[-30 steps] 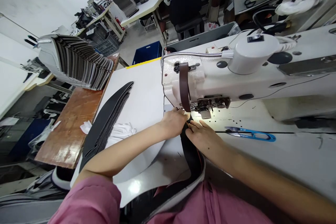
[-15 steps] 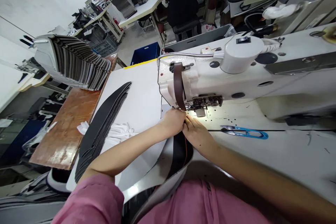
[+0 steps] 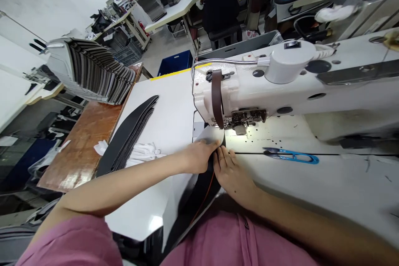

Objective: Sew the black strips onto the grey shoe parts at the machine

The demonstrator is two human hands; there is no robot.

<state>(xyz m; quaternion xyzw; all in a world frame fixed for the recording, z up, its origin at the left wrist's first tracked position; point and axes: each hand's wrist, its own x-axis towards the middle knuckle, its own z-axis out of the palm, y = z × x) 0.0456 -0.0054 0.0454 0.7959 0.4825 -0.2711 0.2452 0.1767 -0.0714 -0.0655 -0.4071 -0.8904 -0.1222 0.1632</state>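
A long black fabric piece [image 3: 199,201] with an orange line along it and a pale layer runs from my lap up to the sewing machine [image 3: 237,91]. My left hand [image 3: 201,157] pinches its pale layer just in front of the needle area. Right beside it, my right hand [image 3: 232,176] lies with fingers stretched over the piece's right edge. The presser foot and needle are mostly hidden behind a brown strap [image 3: 217,99] hanging on the machine head. Blue-handled thread snips [image 3: 293,156] rest on the table to the right of my hands.
Left on the white table [image 3: 174,99] lie a stack of black curved pieces [image 3: 131,133] and white fabric strips [image 3: 145,151]. Beyond are a wooden board [image 3: 77,145], a pile of grey pieces [image 3: 93,70], a blue crate [image 3: 175,64] and a seated person [image 3: 220,0].
Both hands have shifted slightly toward me, away from the needle. The pale layer now shows ahead of my left hand, and the fabric lies more to the left over my lap.
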